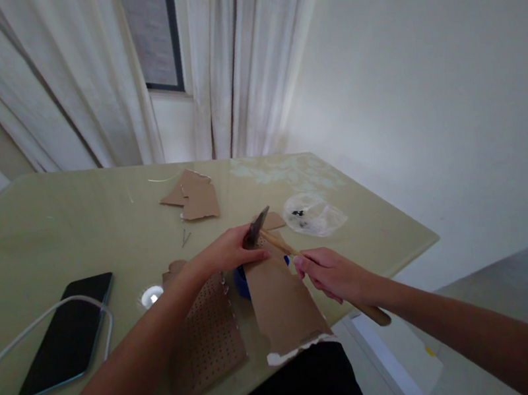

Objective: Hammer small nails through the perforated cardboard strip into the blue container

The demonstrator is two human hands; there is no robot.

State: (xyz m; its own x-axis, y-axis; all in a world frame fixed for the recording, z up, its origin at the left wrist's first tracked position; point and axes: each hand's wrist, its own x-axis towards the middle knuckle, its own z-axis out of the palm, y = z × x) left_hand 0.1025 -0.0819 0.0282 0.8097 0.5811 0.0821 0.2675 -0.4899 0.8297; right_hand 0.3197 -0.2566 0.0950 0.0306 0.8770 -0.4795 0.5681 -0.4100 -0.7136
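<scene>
My right hand (329,272) is closed round the wooden handle of a hammer (275,241). The dark hammer head lies over the far end of a long piece of cardboard (283,301), close to my left fingers. With its fingers closed, my left hand (232,248) grips that cardboard by its far left edge; the hammer head partly hides the fingertips. A few small holes show in the cardboard near the head. Beneath it a blue object (241,284) peeks out, mostly covered. Left of it lies a second cardboard piece (208,333) dotted with rows of holes.
Torn cardboard scraps (198,198) lie farther back, with loose nails (185,238) in front of them. A clear plastic bag (314,214) with small dark bits sits right. A black tablet (68,335) and a white cable (29,328) occupy the table's left.
</scene>
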